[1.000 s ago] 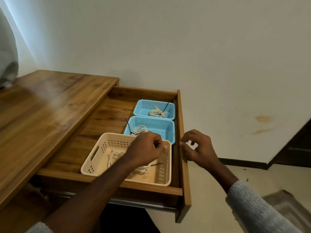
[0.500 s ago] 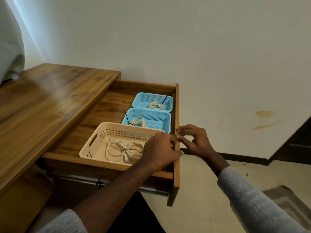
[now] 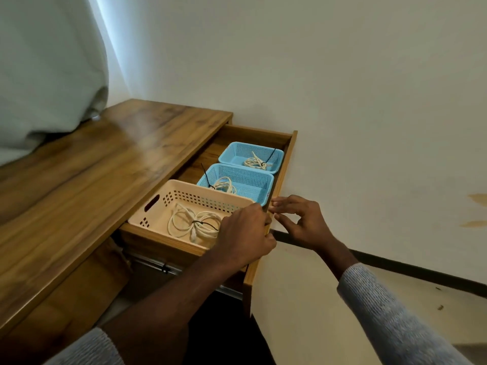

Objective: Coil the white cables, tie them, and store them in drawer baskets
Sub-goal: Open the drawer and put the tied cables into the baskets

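Resting on the drawer front point(image 3: 283, 164), left hand point(image 3: 243, 234) curls over it; right hand point(image 3: 303, 222) touches it, fingers bent.

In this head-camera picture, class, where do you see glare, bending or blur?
Head view: soft glare streaks the desk top; the wide lens bends the wall's dark skirting; the cables in the cream basket stay sharp; the grey sleeve near the corner looks soft.

Soft daylight from upper left, by the curtain point(image 3: 50, 64); pale sheen across the desk point(image 3: 87, 164); dim under the drawer point(image 3: 271, 212), deep shadow there; no hard glare; wide-angle bend at edges; slight softness on sleeves point(image 3: 395, 320) at the bottom.
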`<control>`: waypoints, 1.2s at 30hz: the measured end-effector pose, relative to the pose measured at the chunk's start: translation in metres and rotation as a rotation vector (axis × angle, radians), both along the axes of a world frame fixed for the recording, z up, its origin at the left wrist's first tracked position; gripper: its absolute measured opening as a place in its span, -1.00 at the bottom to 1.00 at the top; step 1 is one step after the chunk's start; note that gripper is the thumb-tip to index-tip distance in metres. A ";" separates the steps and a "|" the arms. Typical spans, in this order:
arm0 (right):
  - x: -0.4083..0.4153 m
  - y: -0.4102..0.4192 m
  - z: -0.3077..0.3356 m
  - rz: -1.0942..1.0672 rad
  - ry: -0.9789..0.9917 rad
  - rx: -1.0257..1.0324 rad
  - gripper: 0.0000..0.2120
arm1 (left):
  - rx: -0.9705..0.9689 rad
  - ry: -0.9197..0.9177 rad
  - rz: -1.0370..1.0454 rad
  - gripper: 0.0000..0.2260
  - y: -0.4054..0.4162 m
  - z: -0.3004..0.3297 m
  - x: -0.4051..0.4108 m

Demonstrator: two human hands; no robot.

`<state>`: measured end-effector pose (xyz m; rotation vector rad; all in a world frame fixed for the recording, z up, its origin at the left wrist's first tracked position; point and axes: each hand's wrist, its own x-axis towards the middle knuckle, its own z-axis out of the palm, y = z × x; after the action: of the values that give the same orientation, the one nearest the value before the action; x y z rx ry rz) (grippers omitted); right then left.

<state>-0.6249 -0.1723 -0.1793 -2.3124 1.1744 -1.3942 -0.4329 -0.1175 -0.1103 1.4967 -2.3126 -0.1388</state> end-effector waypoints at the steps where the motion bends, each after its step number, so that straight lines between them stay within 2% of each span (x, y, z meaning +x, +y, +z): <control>1: 0.007 -0.005 0.001 0.006 0.010 0.003 -0.82 | 0.002 -0.010 0.014 -0.72 -0.002 0.001 0.006; 13: 0.105 -0.075 0.013 0.153 0.155 -0.063 -0.85 | -0.072 -0.213 0.237 -0.82 -0.027 0.009 0.090; 17: 0.134 -0.097 0.015 0.211 0.175 -0.083 -0.86 | -0.157 -0.292 0.316 -0.70 -0.040 0.005 0.123; 20: 0.153 -0.113 0.020 0.248 0.233 -0.087 -0.88 | -0.145 -0.329 0.413 -0.56 -0.048 0.007 0.142; 23: 0.168 -0.126 0.024 0.246 0.305 -0.119 -0.80 | -0.142 -0.348 0.467 -0.50 -0.053 0.010 0.155; 28: 0.192 -0.143 0.036 0.210 0.439 -0.052 -0.46 | -0.129 -0.408 0.555 -0.52 -0.063 0.009 0.173; 30: 0.202 -0.148 0.043 0.238 0.506 -0.029 -0.38 | -0.128 -0.413 0.565 -0.52 -0.066 0.006 0.180; 36: 0.227 -0.162 0.035 0.275 0.622 -0.132 -0.48 | -0.094 -0.436 0.594 -0.54 -0.074 0.005 0.198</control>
<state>-0.3980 -0.3343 -0.1443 -2.9782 0.8492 -0.6906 -0.2349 -0.1919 -0.1052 2.2568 -2.0067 0.4916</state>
